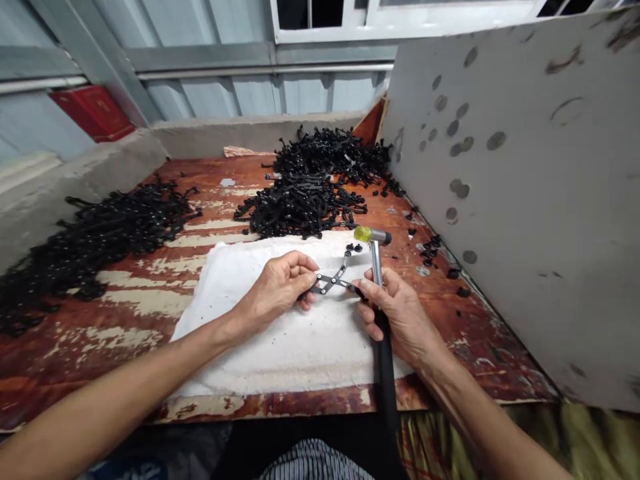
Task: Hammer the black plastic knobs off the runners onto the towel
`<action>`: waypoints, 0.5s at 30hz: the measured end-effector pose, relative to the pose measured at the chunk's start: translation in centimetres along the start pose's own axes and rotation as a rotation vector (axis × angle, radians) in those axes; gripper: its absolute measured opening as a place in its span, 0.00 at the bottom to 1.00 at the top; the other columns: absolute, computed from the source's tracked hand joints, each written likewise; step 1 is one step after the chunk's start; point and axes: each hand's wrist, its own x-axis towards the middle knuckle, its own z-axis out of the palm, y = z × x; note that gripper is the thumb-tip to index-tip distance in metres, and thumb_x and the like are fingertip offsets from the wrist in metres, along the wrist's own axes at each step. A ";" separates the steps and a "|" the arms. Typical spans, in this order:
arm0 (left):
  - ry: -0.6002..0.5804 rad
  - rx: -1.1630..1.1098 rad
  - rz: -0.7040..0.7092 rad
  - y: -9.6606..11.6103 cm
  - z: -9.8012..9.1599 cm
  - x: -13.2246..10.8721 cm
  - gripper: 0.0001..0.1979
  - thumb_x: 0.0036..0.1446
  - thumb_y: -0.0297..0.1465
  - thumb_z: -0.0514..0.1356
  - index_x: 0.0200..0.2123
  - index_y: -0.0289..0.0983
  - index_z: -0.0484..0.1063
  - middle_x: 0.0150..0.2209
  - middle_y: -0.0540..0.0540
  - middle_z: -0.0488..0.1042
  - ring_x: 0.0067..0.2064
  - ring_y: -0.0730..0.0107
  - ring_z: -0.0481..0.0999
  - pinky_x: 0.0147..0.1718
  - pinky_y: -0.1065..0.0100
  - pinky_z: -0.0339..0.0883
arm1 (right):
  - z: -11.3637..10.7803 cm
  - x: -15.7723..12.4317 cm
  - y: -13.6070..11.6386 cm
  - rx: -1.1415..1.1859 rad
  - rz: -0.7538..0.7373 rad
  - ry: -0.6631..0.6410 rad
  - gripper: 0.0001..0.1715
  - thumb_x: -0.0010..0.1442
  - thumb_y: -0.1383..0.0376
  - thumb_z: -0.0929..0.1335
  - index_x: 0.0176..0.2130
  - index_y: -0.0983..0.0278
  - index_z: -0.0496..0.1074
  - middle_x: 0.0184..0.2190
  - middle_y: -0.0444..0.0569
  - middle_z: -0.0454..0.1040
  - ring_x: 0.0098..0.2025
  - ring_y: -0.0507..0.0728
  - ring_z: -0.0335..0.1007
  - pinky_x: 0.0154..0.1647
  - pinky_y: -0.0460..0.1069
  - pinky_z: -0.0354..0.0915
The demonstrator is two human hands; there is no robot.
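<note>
pinching black linkage (pixel 334 281) with both hands (pixel 280 285) (left end hidden), right hand (pixel 403 313) also gripping partly covered hammer (pixel 383 340)

The left hand (pixel 280 285) hides the nine-o'clock end of the black linkage (pixel 333 281); at three o'clock, the grey board (pixel 525 207) is cut off.
</note>
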 end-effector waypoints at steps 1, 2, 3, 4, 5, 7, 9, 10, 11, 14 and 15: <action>-0.024 0.014 -0.017 -0.2 0.0 0.1 0.04 0.56 0.23 0.55 0.36 0.30 0.64 0.22 0.52 0.67 0.21 0.77 0.68 0.21 0.75 0.65 | -0.1 0.0 0.1 -0.010 -0.005 -0.017 0.37 0.44 0.48 0.76 0.39 0.61 0.53 0.16 0.35 0.61 0.14 0.46 0.50 0.09 0.39 0.48; -0.064 0.042 -0.036 -0.4 -0.2 0.2 0.04 0.56 0.23 0.55 0.36 0.30 0.64 0.23 0.52 0.67 0.21 0.77 0.68 0.21 0.75 0.64 | -0.2 0.0 0.1 -0.014 -0.008 -0.030 0.36 0.45 0.49 0.75 0.39 0.61 0.53 0.16 0.35 0.62 0.13 0.46 0.49 0.09 0.38 0.47; -0.115 0.084 -0.053 -0.5 -0.4 0.5 0.04 0.56 0.24 0.54 0.36 0.30 0.64 0.23 0.52 0.67 0.22 0.78 0.67 0.21 0.76 0.63 | -0.2 0.0 0.1 -0.017 -0.009 -0.040 0.34 0.46 0.50 0.75 0.39 0.61 0.52 0.16 0.35 0.61 0.13 0.45 0.49 0.10 0.38 0.47; -0.167 0.140 -0.060 -0.5 -0.7 0.8 0.04 0.57 0.25 0.54 0.37 0.30 0.64 0.24 0.52 0.66 0.22 0.78 0.66 0.21 0.76 0.62 | -0.1 0.0 0.1 -0.018 -0.013 -0.044 0.33 0.47 0.52 0.74 0.39 0.62 0.52 0.16 0.35 0.62 0.13 0.45 0.49 0.10 0.38 0.46; -0.212 0.212 -0.043 -0.5 -1.0 1.1 0.05 0.58 0.26 0.55 0.37 0.30 0.65 0.24 0.52 0.66 0.22 0.79 0.65 0.21 0.76 0.60 | -0.1 0.0 0.0 -0.017 -0.017 -0.045 0.32 0.48 0.53 0.74 0.39 0.62 0.52 0.17 0.35 0.62 0.13 0.45 0.50 0.10 0.38 0.46; -0.268 0.375 0.052 -0.2 -1.2 1.8 0.07 0.60 0.30 0.55 0.38 0.30 0.67 0.24 0.52 0.65 0.22 0.80 0.62 0.20 0.77 0.57 | 0.1 0.0 -0.1 -0.008 -0.017 -0.032 0.32 0.47 0.54 0.75 0.39 0.62 0.53 0.19 0.36 0.64 0.14 0.45 0.51 0.10 0.38 0.47; -0.288 0.530 0.154 0.3 -0.8 2.3 0.10 0.62 0.33 0.56 0.33 0.31 0.68 0.22 0.53 0.63 0.21 0.82 0.59 0.19 0.78 0.52 | 0.3 0.0 -0.3 0.006 -0.006 -0.010 0.35 0.43 0.55 0.76 0.39 0.62 0.53 0.21 0.37 0.66 0.14 0.45 0.52 0.09 0.39 0.48; -0.308 0.592 0.173 0.6 -0.3 2.6 0.12 0.62 0.32 0.55 0.29 0.31 0.67 0.21 0.53 0.63 0.21 0.83 0.57 0.18 0.79 0.50 | 0.3 0.0 -0.3 0.005 -0.001 -0.006 0.36 0.42 0.54 0.77 0.39 0.62 0.53 0.21 0.37 0.66 0.14 0.45 0.52 0.09 0.39 0.48; -0.331 0.624 0.165 0.9 0.2 2.8 0.14 0.63 0.31 0.55 0.26 0.30 0.65 0.20 0.52 0.63 0.20 0.84 0.56 0.17 0.79 0.49 | 0.4 0.0 -0.3 -0.005 0.003 -0.012 0.36 0.42 0.53 0.77 0.38 0.62 0.53 0.20 0.36 0.65 0.14 0.45 0.52 0.09 0.39 0.48; -0.359 0.543 0.067 1.5 1.4 3.9 0.14 0.64 0.27 0.51 0.25 0.31 0.63 0.21 0.51 0.67 0.18 0.83 0.60 0.16 0.78 0.51 | 0.3 -0.1 -0.1 -0.048 -0.030 -0.039 0.33 0.49 0.48 0.73 0.38 0.63 0.53 0.17 0.37 0.65 0.11 0.45 0.50 0.10 0.39 0.47; -0.354 0.504 0.038 1.6 1.5 4.4 0.13 0.64 0.27 0.51 0.26 0.32 0.63 0.22 0.51 0.68 0.18 0.81 0.62 0.15 0.77 0.54 | 0.3 -0.1 0.0 -0.055 -0.049 -0.033 0.32 0.51 0.46 0.72 0.38 0.63 0.54 0.17 0.38 0.65 0.11 0.45 0.51 0.10 0.39 0.47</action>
